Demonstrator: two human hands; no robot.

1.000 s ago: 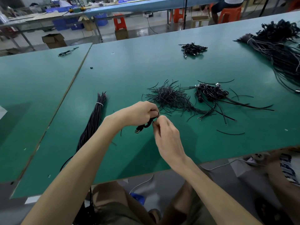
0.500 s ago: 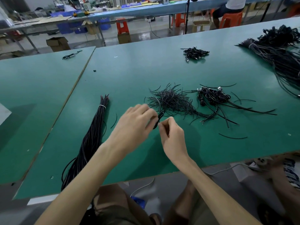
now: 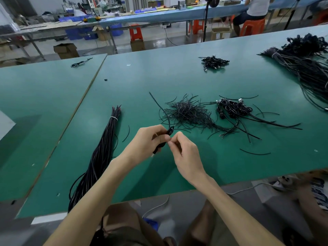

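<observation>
My left hand [image 3: 148, 142] grips a small coiled black cable [image 3: 170, 130] above the green table [image 3: 142, 82]; a metal plug tip shows below the fist. A thin black tie wire [image 3: 160, 107] rises from the coil and arcs up to the left. My right hand [image 3: 184, 150] pinches at the coil right beside my left thumb; what it pinches is hidden by the fingers. A heap of thin black tie wires [image 3: 188, 112] lies just beyond my hands, and a pile of coiled cables [image 3: 232, 109] lies to its right.
A long tied bundle of black cables [image 3: 104, 148] lies on the left and hangs over the front edge. Another coiled pile [image 3: 213, 62] sits farther back. A big cable mass [image 3: 307, 63] fills the far right. Loose wires [image 3: 255, 153] lie scattered. A person sits on an orange stool [image 3: 252, 26].
Both hands have stayed together at the coil, with the left fist turning. A long tie wire now sticks up and to the left from the coil. The camera tilted slightly.
</observation>
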